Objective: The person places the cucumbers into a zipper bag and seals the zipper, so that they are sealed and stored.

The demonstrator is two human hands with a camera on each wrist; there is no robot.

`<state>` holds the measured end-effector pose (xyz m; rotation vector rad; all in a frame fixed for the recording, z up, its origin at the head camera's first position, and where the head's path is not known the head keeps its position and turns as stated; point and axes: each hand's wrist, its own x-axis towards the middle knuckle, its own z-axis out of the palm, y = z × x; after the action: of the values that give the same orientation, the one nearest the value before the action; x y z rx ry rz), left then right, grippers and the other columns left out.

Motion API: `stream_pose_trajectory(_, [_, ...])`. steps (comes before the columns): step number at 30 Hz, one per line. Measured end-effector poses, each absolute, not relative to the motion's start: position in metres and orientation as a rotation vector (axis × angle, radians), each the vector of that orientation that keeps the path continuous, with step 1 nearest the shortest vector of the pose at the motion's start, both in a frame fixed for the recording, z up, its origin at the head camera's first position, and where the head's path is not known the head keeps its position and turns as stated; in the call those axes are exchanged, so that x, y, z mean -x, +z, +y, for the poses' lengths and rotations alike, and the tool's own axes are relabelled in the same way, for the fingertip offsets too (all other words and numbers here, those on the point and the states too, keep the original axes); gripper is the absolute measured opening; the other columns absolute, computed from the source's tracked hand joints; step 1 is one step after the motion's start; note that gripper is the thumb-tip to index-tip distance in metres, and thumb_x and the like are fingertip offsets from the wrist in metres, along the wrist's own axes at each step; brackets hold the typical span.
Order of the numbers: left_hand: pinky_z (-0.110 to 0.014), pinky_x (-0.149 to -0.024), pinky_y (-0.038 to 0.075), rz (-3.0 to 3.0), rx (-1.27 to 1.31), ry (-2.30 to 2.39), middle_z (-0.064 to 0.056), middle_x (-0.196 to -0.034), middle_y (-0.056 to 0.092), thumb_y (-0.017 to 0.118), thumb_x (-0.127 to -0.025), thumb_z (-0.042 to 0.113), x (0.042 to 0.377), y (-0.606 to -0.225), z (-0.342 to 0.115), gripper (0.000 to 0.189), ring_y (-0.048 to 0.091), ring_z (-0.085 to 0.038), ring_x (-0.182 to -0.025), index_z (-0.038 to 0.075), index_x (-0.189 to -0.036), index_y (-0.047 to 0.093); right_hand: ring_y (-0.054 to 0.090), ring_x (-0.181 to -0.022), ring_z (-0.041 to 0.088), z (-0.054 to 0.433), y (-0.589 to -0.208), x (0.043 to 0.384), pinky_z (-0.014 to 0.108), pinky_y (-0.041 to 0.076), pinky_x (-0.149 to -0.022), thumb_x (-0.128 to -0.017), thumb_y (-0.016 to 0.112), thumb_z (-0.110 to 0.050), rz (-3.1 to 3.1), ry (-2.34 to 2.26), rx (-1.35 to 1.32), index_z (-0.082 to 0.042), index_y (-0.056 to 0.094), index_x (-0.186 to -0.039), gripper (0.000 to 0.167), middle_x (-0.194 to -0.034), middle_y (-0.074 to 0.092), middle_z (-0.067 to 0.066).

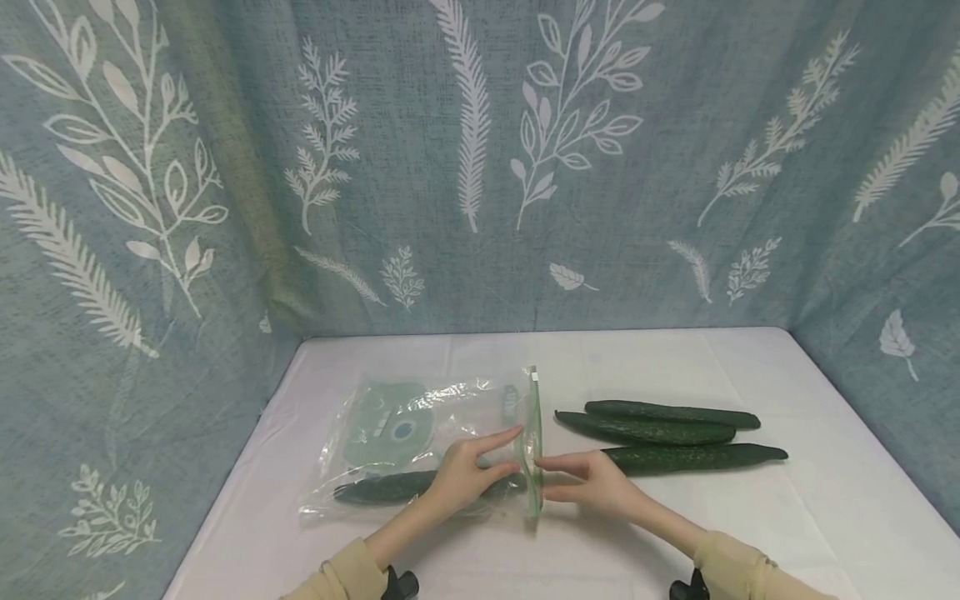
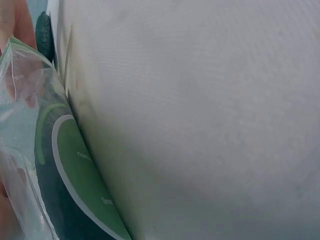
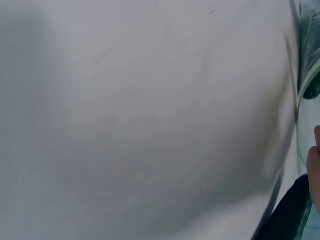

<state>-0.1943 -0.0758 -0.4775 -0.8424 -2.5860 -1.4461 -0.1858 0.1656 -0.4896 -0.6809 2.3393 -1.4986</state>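
Observation:
On the white table lies a clear zip bag (image 1: 465, 400) with a green label and a green zip strip along its right-hand mouth. One dark green cucumber (image 1: 390, 488) is inside it, partly hidden by my left hand (image 1: 472, 475). That hand holds the near lip of the mouth, thumb and index finger apart along the strip. Facing it, my right hand (image 1: 592, 482) holds the other lip with its fingertips. Between them the green edges bow apart. In the left wrist view, fingers (image 2: 25, 75) show through the plastic.
Several cucumbers lie to the right: two side by side at the back, a cucumber (image 1: 660, 412) and a cucumber (image 1: 645, 429), and one nearer cucumber (image 1: 705, 457) partly behind my right hand. A patterned blue curtain (image 1: 420, 167) surrounds the white table (image 1: 285, 467).

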Motion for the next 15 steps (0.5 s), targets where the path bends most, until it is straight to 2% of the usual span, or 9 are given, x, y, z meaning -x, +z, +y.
stream_pose_trajectory(6, [-0.038,-0.096,0.052,-2.608,0.807,-1.420,-0.004,-0.128,0.060,0.072,-0.080,0.031,0.195,-0.480,-0.076,0.051,0.060,-0.025,-0.117,0.018,-0.128,0.060,0.059,-0.117,0.032,0.181,-0.489,0.181,0.045,0.049,-0.099,-0.084,0.072,-0.025,2.398,-1.485,0.675,-0.005,0.063,-0.122,0.044,-0.124,0.064,0.015])
stream_pose_trajectory(13, [-0.038,-0.093,0.055,-2.619,0.791,-1.413,-0.004,-0.128,0.061,0.072,-0.080,0.033,0.195,-0.480,-0.074,0.051,0.063,-0.025,-0.113,0.020,-0.127,0.060,0.060,-0.116,0.006,0.196,-0.486,0.174,0.044,0.045,-0.103,-0.085,0.071,-0.023,2.384,-1.564,0.650,-0.004,0.062,-0.123,0.043,-0.125,0.063,0.016])
stream_pose_trajectory(15, [-0.037,-0.094,0.054,-2.615,0.784,-1.404,-0.004,-0.127,0.061,0.072,-0.080,0.034,0.195,-0.480,-0.073,0.051,0.062,-0.025,-0.115,0.020,-0.127,0.061,0.059,-0.114,0.001,0.200,-0.485,0.174,0.039,0.047,-0.103,-0.085,0.071,-0.022,2.387,-1.578,0.667,-0.001,0.061,-0.123,0.044,-0.125,0.062,0.018])
